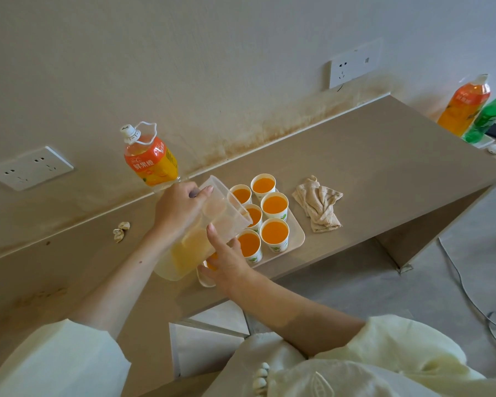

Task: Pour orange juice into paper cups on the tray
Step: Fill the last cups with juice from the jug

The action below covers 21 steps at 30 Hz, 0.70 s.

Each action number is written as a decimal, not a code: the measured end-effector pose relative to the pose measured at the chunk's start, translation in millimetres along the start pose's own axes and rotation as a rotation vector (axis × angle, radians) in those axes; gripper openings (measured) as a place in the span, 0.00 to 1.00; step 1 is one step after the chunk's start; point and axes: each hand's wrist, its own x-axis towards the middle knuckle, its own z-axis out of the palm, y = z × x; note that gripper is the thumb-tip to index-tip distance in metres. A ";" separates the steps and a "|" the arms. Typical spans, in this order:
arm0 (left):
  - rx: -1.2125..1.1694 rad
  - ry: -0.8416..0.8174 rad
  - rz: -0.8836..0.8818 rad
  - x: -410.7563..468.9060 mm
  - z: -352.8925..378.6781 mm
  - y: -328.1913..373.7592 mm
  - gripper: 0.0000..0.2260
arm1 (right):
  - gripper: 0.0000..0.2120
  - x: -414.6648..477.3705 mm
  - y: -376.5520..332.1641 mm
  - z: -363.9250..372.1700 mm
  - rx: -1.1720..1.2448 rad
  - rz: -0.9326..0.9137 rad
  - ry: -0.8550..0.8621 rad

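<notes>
A clear plastic pitcher [212, 222] with a little pale juice is tilted, its spout over a cup in the middle of the white tray [297, 239]. My left hand [178, 207] grips the pitcher by its side. My right hand [226, 257] lies with straight fingers against the pitcher's lower side, above a cup at the tray's near end. Several paper cups [274, 232] filled with orange juice stand on the tray. An orange juice bottle [149, 160] with a white cap stands behind the pitcher by the wall.
A crumpled beige cloth [318, 207] lies right of the tray. A small crumpled paper [121, 230] sits to the left. At the far right stand another orange juice bottle [464, 106] and a green bottle [487, 117]. The counter's front edge [327, 259] runs just past the tray.
</notes>
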 end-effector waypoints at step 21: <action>0.191 -0.074 0.082 26.6 8.9 5.6 0.21 | 0.34 25.9 -6.5 5.1 0.149 0.000 -0.080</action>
